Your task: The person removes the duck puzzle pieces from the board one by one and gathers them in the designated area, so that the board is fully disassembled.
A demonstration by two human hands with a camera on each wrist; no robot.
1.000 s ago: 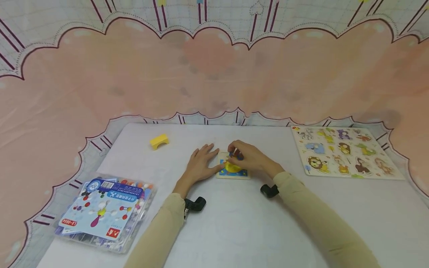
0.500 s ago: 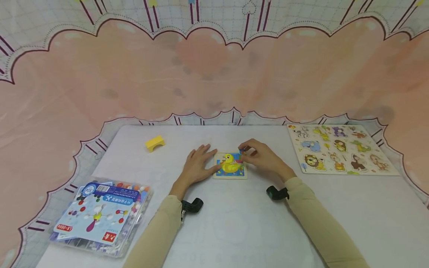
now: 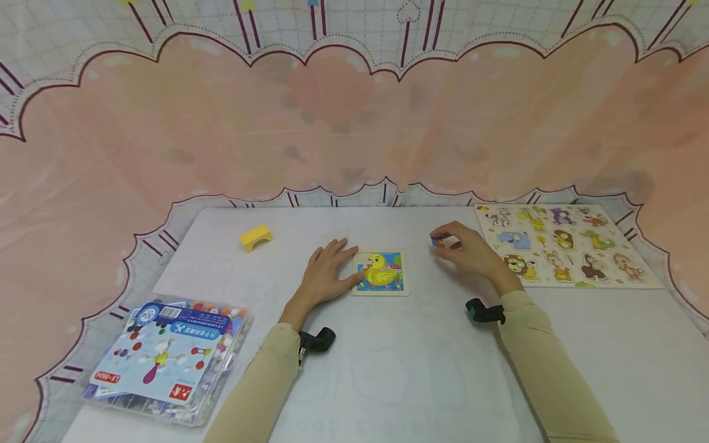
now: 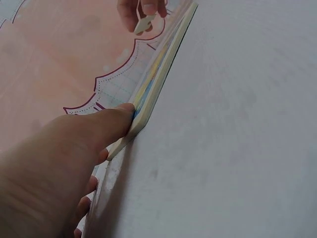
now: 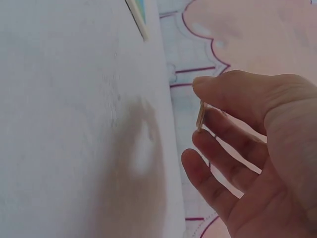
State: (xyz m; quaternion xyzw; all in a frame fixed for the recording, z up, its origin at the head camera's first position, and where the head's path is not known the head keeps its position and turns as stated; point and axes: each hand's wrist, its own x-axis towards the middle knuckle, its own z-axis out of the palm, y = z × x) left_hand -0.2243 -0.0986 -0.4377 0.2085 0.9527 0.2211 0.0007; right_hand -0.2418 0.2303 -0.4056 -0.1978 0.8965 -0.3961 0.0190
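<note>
Small piece [image 3: 436, 242] pinched at tip of right grip [image 3: 469, 251], left grip [image 3: 329, 271] spread, touching duck puzzle [image 3: 382, 274]

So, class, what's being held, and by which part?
A small flat piece, pinched by opposite edges in the right hand; the left hand touches the duck puzzle.

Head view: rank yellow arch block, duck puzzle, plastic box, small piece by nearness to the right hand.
1. Small piece: pinched in the right hand.
2. Duck puzzle: to its left.
3. Yellow arch block: farther left, toward the far edge.
4. Plastic box: far left, nearer the person.
</note>
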